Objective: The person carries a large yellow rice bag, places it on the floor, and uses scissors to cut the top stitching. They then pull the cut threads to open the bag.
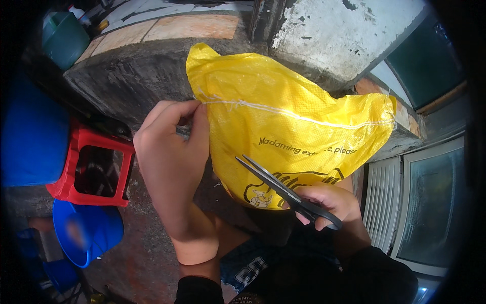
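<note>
Presently, the yellow sack (309,104) is facing the person, and its white seam (298,115) is running crosswise near the top. The left hand (172,137), being nearer, is pinching the seam's left end. Below the seam, the right hand (334,200) is gripping scissors (281,189), whose blades are pointing up-left. Black lettering (283,146) and a cartoon figure (261,198) are showing.

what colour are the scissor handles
The scissor handles are black, seen best in the head view.
</note>
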Available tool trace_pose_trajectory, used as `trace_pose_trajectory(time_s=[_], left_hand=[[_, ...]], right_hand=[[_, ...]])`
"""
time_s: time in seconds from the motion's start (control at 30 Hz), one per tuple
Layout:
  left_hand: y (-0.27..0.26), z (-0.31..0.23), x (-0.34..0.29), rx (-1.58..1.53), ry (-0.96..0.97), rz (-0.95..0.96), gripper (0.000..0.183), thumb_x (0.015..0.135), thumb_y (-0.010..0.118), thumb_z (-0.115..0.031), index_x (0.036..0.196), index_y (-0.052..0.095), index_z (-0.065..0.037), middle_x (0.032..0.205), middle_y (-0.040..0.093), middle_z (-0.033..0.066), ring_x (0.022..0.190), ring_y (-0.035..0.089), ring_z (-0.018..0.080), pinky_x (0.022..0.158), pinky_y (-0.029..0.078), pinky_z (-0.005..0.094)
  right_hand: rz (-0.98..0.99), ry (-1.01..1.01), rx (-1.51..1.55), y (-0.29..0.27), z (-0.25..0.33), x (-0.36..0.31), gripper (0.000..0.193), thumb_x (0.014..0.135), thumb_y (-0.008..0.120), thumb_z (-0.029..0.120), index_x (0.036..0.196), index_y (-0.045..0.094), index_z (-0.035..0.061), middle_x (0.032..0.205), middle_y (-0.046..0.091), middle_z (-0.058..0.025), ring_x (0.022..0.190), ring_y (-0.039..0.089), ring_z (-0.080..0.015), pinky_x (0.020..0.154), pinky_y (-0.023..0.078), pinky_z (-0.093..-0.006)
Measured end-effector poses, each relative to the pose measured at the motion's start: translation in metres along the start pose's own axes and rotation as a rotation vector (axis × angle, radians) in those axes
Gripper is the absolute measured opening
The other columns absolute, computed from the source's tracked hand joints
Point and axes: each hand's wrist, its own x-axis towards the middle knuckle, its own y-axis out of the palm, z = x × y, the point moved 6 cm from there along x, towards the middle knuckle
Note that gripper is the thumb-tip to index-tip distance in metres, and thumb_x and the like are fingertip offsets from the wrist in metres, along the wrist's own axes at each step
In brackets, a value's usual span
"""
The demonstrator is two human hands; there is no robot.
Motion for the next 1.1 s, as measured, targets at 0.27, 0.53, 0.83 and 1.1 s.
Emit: trace_pose_trajectory(time_s=[0.27,0.53,0.83,1.1], left_hand=[[0.007,0.002,0.003,0.095,0.037,-0.014,0.007,0.086,0.068,0.003,0.086,0.062,0.001,0.078,0.061,0.0127,0.069,0.063,0.0243,0.063,0.049,0.0332],[-0.004,0.020,0.001,-0.106,-0.139,-0.058,0.007,0.096,0.064,-0.003,0.092,0.061,0.001,0.077,0.058,0.0044,0.069,0.053,0.0096,0.062,0.044,0.0252],[-0.011,0.026,-0.002,-0.202,-0.231,0.041,0.010,0.096,0.072,-0.008,0.094,0.069,0.002,0.084,0.063,-0.0004,0.077,0.051,0.0036,0.068,0.043,0.0189],[0.016,0.038,0.001,-0.488,-0.439,0.137,0.015,0.098,0.067,-0.011,0.095,0.070,0.004,0.077,0.066,0.0008,0.076,0.056,0.0052,0.068,0.043,0.0207]], right_hand=[[0.016,0.000,-0.006,-0.002,-0.003,-0.005,0.064,0.089,0.078,0.050,0.123,0.056,0.0001,0.081,0.065,-0.0018,0.068,0.062,-0.0155,0.061,0.047,-0.0272],[0.012,-0.013,-0.016,-0.003,-0.001,-0.007,0.064,0.089,0.078,0.049,0.123,0.056,-0.0009,0.082,0.066,-0.0022,0.066,0.063,-0.0153,0.060,0.048,-0.0265],[0.018,-0.025,-0.004,-0.004,-0.004,-0.008,0.065,0.089,0.077,0.050,0.123,0.056,-0.0013,0.080,0.066,-0.0019,0.065,0.063,-0.0146,0.058,0.048,-0.0257],[-0.010,0.084,0.106,0.010,0.025,0.015,0.089,0.086,0.066,0.070,0.133,0.054,-0.0040,0.083,0.063,-0.0016,0.068,0.058,-0.0119,0.062,0.044,-0.0252]])
